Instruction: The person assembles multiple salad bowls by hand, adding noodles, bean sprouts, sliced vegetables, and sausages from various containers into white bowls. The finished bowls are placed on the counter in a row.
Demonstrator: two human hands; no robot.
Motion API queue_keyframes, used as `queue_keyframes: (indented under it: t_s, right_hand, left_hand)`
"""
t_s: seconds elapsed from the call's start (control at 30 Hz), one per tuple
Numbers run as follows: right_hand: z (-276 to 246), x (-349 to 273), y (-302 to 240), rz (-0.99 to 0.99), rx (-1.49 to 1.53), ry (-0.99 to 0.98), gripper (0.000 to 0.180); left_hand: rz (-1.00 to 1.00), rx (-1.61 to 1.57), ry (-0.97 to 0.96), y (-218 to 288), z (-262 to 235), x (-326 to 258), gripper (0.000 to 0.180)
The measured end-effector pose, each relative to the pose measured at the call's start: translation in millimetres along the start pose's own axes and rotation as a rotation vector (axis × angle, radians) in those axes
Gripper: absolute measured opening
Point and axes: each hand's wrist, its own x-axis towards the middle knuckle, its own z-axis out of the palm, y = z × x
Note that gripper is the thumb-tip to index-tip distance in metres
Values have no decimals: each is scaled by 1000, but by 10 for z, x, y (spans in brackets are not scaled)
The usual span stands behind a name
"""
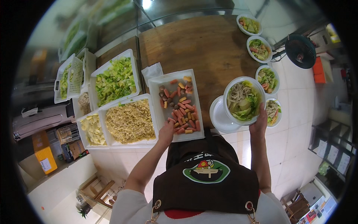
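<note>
My right hand (259, 121) grips the right rim of a white round bowl (226, 107), its thumb by the edge. Lettuce, pale sprouts and a yellowish slice lie in this bowl. It is held over a stack of white bowls (217, 118) at the table's near edge. My left hand (166, 131) reaches over the near left side of a white tray (158, 89) of cut sausages (182, 112), yellow pieces and brown balls. Its fingers are bent together by the sausages; whether anything is between them is hidden.
Left of the tray are bins of sprouts (128, 121), pale slices (93, 128) and chopped lettuce (115, 80), beside a white basket (59, 87). Several filled bowls (267, 79) line the right edge of the wooden table (186, 44). A dark fan (300, 51) stands beyond them.
</note>
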Motion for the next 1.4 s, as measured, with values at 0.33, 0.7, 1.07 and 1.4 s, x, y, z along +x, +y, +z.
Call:
queue_keyframes:
  t_s: [0.33, 0.7, 1.07, 1.4]
  right_hand:
    - [76, -3, 40, 8, -25, -95, 37]
    - [117, -69, 21, 14, -64, -90, 38]
    - [-8, -133, 108, 8, -67, -87, 38]
    - [137, -209, 193, 1, -74, -156, 35]
  left_hand:
    - [-46, -55, 208, 37, 174, 129, 26]
    - [-29, 7, 338, -160, -229, 828, 17]
    - [-211, -505, 136, -223, 67, 1112, 22]
    - [38, -1688, -334, 421, -1248, 372, 21]
